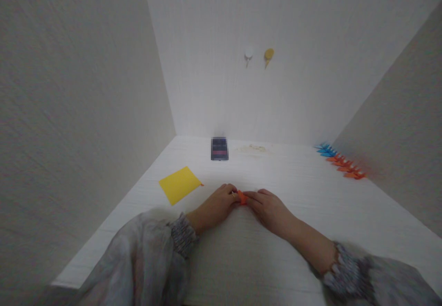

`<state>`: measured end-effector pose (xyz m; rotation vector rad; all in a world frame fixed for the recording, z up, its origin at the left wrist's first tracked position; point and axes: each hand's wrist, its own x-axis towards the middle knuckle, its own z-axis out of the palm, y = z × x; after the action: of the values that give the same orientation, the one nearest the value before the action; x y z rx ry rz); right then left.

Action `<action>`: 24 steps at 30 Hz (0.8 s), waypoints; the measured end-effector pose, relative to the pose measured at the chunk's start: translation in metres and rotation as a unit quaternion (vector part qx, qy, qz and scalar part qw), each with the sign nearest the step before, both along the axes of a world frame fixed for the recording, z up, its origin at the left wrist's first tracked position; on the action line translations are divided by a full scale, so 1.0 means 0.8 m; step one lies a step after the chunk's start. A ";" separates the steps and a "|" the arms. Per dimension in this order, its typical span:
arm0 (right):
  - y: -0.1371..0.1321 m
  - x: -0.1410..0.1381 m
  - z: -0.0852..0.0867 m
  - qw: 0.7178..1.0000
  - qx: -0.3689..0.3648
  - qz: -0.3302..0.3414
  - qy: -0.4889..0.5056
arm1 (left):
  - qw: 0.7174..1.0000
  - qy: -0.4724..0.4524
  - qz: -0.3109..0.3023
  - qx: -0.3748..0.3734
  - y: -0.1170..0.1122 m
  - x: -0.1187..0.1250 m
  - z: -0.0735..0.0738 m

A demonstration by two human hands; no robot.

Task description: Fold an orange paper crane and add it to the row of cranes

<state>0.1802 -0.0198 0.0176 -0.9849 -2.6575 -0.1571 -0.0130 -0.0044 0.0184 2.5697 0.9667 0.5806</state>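
Between my two hands, at the middle of the white table, is a small piece of folded orange paper (pixel 242 198). My left hand (pixel 223 199) grips its left side with the fingers bent together, and a ring shows on one finger. From the other side, my right hand (pixel 266 205) presses its fingers together on the paper's right edge. The fingers hide much of the paper, so its full shape cannot be made out. A yellow paper sheet (pixel 180 185) lies flat to the left of my left hand, with a tiny orange bit (pixel 202 185) at its right corner.
A dark, blurred-out flat object (pixel 219 149) stands near the back wall. Along the right wall runs a row of folded paper figures, blue ones (pixel 326 150) behind orange ones (pixel 346 165). White (pixel 248 55) and yellow (pixel 269 55) hooks hang on the back wall. Walls enclose the table (pixel 286 167).
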 end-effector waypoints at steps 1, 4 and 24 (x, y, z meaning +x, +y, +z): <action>0.000 0.000 0.000 1.000 -0.004 0.001 0.013 | 1.000 -0.007 -0.001 -0.007 0.000 0.001 0.000; 0.000 0.003 -0.002 0.995 -0.021 0.003 0.095 | 0.998 -0.046 0.006 -0.040 -0.002 0.002 0.002; -0.011 0.003 0.010 0.934 -0.124 0.020 0.335 | 0.856 -0.348 0.083 -0.372 -0.001 0.007 0.008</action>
<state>0.1823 -0.0285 0.0259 -0.8544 -2.0839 0.4570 -0.0073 -0.0056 0.0251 1.4303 0.8975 0.8792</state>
